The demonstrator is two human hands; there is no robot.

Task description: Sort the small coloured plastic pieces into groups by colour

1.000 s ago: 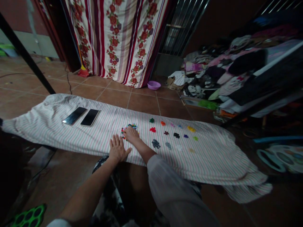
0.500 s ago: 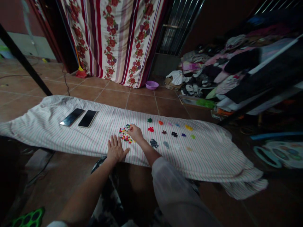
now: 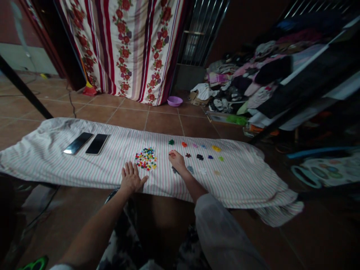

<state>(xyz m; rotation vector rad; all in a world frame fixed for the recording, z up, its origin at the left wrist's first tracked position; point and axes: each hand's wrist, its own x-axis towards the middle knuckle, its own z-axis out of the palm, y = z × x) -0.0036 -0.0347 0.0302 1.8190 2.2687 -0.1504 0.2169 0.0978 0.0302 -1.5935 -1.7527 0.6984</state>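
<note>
My left hand (image 3: 131, 178) lies flat on the striped cloth (image 3: 118, 146), fingers spread, just below a mixed heap of small bead-like coloured pieces (image 3: 146, 159). To the right of that heap, my right hand (image 3: 177, 161) is over the cloth with thumb and fingertips pinched together. Whatever is between them is too small to make out. It covers most of the red pile and part of the dark grey pile (image 3: 174, 170). Sorted single-colour piles lie around it: green (image 3: 171, 142), orange (image 3: 184, 144), brown (image 3: 188, 155), black (image 3: 200, 157) and yellow (image 3: 216, 148).
Two phones (image 3: 97, 144) lie on the cloth's left side. Beyond the cloth are a tiled floor, a purple basin (image 3: 174, 101), a floral curtain (image 3: 137, 52) and a red broom (image 3: 89, 89). Clothes (image 3: 242, 78) are heaped at the right, near a dark slanting pole (image 3: 278, 120).
My right hand has moved right, from the mixed heap to the red pile. My left hand stays flat on the cloth. The whole view has shifted slightly.
</note>
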